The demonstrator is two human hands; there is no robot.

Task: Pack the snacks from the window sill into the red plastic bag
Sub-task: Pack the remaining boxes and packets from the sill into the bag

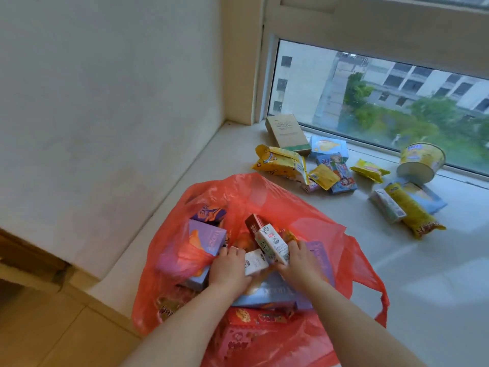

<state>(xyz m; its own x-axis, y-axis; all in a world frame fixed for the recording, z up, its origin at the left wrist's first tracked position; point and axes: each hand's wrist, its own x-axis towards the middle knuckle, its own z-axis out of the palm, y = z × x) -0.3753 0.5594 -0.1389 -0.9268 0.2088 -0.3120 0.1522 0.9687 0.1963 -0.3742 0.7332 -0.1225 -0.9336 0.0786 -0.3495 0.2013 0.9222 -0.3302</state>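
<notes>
Holding cartons inside red bag (boxes within), both hands.

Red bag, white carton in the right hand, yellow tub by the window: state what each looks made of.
Red bag: thin plastic film, translucent, crinkled.
White carton: seemingly coated paperboard, crisp folded edges, printed faces.
Yellow tub: probably paper or foam, matte white base, printed wall.
</notes>
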